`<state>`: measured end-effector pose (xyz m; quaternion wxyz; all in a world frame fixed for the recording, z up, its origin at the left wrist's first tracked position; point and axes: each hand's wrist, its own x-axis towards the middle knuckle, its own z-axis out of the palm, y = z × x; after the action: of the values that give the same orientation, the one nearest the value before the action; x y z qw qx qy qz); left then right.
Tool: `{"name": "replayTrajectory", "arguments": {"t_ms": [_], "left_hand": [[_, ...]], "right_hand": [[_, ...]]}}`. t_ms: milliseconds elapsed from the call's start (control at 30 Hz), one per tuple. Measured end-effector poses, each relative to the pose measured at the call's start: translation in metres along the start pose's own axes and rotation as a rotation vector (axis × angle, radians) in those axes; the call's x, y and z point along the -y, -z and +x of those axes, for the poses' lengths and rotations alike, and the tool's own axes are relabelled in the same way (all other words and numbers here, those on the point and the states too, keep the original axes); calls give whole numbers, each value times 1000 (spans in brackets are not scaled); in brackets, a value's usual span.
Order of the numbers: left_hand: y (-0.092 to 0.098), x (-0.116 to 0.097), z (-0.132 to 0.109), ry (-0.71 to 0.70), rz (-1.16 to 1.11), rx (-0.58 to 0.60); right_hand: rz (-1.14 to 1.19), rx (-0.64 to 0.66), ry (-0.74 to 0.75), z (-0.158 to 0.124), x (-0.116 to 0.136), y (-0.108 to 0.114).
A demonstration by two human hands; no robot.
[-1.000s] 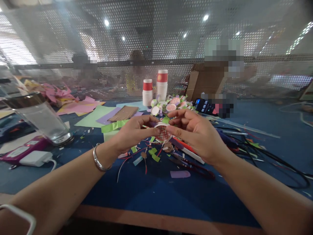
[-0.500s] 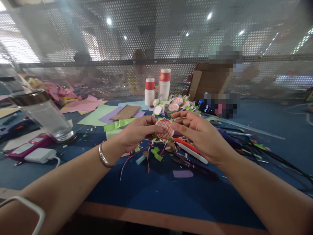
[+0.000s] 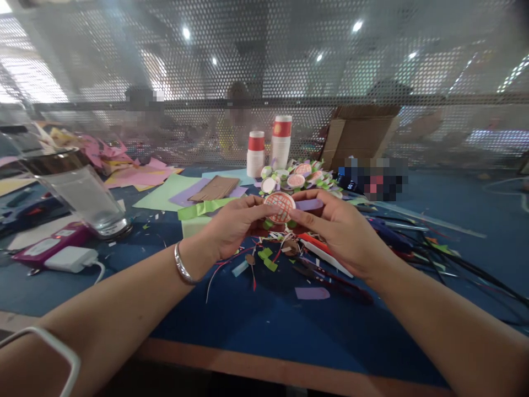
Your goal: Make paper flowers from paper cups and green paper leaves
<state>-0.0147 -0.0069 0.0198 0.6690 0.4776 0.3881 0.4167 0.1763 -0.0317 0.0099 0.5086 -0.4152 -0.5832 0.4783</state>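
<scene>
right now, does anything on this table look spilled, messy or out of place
Yes: green, red and purple paper scraps lie strewn over the blue table below the left hand and right hand, which pinch a round red-latticed disc. Dark cables sprawl loosely at the right. The glass stands upright; no liquid looks spilled.

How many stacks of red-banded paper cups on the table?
2: shorter stack at the back by the mesh screen; taller stack just right of it; both beyond the held paper disc. None seem hidden.

small round white disc (image 3: 280, 207), red lattice pattern, face up, held above table
</scene>
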Motion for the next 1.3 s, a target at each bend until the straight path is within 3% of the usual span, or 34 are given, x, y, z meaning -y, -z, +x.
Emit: {"name": "replayTrajectory", "arguments": {"t_ms": [467,800,1300], "left_hand": [[-1,-3,-1,44,-162,-19],[-3,-4,-1,66,-208,29],[-3,-1,-3,16,-242,0]], "right_hand": [[101,29,46,2,0,3],[36,8,128,4,-5,4],[45,14,32,1,-1,1]]}}
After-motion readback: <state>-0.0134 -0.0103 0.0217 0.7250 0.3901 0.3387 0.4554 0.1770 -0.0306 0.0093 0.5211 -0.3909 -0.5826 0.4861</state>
